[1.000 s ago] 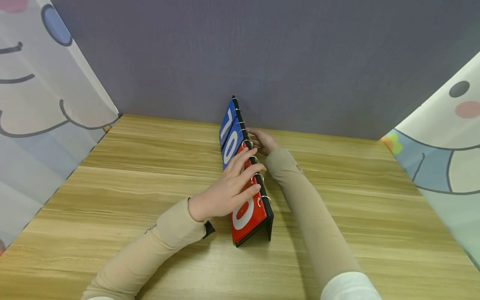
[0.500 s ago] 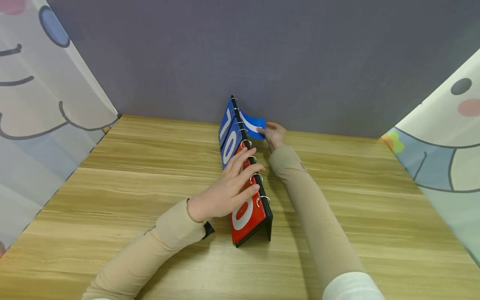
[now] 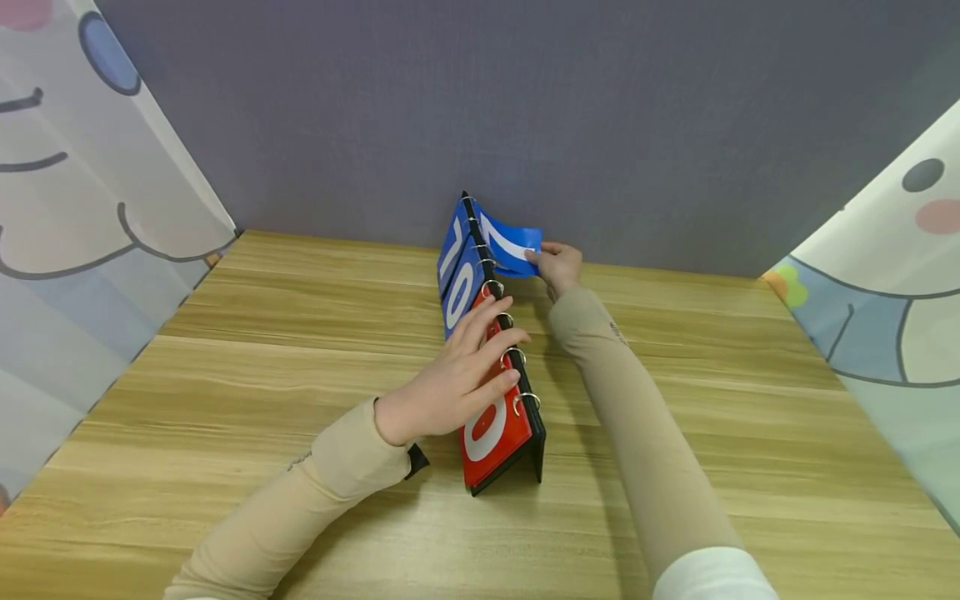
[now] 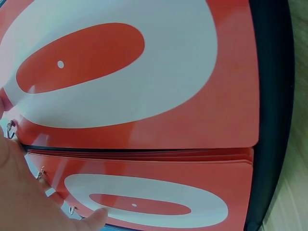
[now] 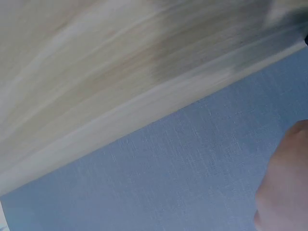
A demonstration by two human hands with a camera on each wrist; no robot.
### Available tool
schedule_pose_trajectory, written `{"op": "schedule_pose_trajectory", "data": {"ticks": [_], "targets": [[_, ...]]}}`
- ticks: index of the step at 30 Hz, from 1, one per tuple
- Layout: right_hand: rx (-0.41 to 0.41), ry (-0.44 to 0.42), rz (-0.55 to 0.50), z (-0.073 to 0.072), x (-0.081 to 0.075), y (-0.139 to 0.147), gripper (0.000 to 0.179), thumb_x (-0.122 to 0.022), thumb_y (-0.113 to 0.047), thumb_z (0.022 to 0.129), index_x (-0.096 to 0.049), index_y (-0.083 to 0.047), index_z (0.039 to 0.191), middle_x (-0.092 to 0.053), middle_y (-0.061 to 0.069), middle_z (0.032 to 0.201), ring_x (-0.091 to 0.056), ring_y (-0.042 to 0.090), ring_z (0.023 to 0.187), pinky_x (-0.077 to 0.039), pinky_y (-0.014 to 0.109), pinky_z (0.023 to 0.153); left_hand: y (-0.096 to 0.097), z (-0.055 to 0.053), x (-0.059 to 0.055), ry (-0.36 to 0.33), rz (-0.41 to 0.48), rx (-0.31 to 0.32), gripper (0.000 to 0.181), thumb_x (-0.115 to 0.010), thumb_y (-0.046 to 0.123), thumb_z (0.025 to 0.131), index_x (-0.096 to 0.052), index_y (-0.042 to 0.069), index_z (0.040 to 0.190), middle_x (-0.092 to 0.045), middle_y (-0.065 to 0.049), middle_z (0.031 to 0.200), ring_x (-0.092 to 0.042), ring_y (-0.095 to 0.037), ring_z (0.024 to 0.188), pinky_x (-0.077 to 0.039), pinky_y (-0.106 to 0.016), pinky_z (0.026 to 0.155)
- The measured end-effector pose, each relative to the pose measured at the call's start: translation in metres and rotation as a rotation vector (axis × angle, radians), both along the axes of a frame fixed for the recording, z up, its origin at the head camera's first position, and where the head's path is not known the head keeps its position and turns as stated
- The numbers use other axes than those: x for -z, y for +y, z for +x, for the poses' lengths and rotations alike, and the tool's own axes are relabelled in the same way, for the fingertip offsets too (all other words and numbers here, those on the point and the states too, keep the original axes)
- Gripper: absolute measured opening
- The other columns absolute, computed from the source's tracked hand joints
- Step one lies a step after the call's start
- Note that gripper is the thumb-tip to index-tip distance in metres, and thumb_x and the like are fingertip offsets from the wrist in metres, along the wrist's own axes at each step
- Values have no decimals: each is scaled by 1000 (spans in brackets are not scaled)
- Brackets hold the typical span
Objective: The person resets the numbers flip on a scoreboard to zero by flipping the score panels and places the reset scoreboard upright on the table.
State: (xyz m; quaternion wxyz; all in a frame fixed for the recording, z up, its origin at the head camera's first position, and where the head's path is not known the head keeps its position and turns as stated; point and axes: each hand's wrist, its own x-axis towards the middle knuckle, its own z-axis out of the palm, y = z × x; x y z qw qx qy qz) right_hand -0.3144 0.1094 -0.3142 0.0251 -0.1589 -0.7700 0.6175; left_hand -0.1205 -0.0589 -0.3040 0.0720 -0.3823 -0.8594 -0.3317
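Observation:
A flip scoreboard stands like a tent on the table, with blue cards at the far end and red ones at the near end. My left hand lies across its red half, fingers stretched over the ringed top edge. The left wrist view shows white zeros on the red cards and the thumb touching the lower one. Beyond the spine, my right hand pinches a blue card bearing a white digit, bent out from the rings. The right wrist view shows only part of that hand.
The wooden table meets a grey-blue panel close behind the scoreboard. Cartoon-printed curtains hang on both sides. A small black piece shows beside the left sleeve.
From behind the scoreboard's top edge, the right hand has drawn a blue card out to the right, and more of its white digit shows. The left hand stays in place.

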Motion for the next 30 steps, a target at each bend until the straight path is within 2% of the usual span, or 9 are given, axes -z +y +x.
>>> {"op": "schedule_pose_trajectory", "data": {"ticks": [7, 10, 13, 17, 21, 25, 30], "targets": [[-1, 42, 18, 0, -1, 3, 37, -69, -13, 87, -61, 2, 121, -62, 15, 116, -58, 15, 89, -49, 23, 77, 0, 1, -1, 5, 3, 1, 35, -43, 27, 101, -41, 14, 134, -6, -10, 157, 2, -28, 146, -14, -57, 114], [-13, 65, 34, 0, -2, 4, 36, -68, -13, 87, -61, 2, 119, -60, 14, 115, -54, 15, 91, -46, 23, 77, 0, 1, -1, 4, 3, -2, 35, -44, 25, 101, -42, 14, 133, -6, -10, 157, 2, -29, 146, -15, -57, 113], [-49, 68, 53, 3, -5, 3, 35, -65, -14, 90, -60, 1, 121, -58, 13, 121, -53, 18, 99, -45, 27, 82, 0, 1, 0, -1, -1, -2, 36, -40, 31, 102, -42, 14, 134, -6, -10, 157, 2, -28, 146, -14, -57, 113], [-92, 64, -30, 5, -14, 1, 39, -56, -15, 95, -52, -1, 131, -52, 16, 131, -54, 24, 112, -48, 31, 91, -1, 1, 0, -4, -10, -4, 41, -33, 39, 103, -41, 14, 134, -5, -9, 158, 3, -27, 146, -14, -56, 114], [-112, 82, -132, 3, -22, 3, 44, -48, -15, 98, -42, 0, 139, -46, 17, 138, -53, 25, 119, -48, 31, 94, 1, 0, 0, 2, -7, -9, 37, -38, 33, 102, -41, 14, 134, -5, -9, 158, 2, -28, 146, -14, -56, 114], [-91, 104, -178, 4, -29, 9, 43, -45, -17, 100, -41, -6, 142, -47, 13, 139, -56, 21, 108, -50, 32, 90, 3, -2, 0, 2, -9, 0, 36, -44, 26, 101, -41, 13, 134, -5, -9, 158, 2, -28, 146, -15, -57, 113], [-72, 200, -225, 4, -40, 15, 41, -40, -19, 102, -42, -13, 142, -50, 12, 135, -59, 17, 93, -50, 35, 89, 6, -2, 0, -9, -1, 5, 34, -45, 24, 101, -42, 14, 133, -5, -9, 158, 2, -29, 146, -14, -58, 113]]}}
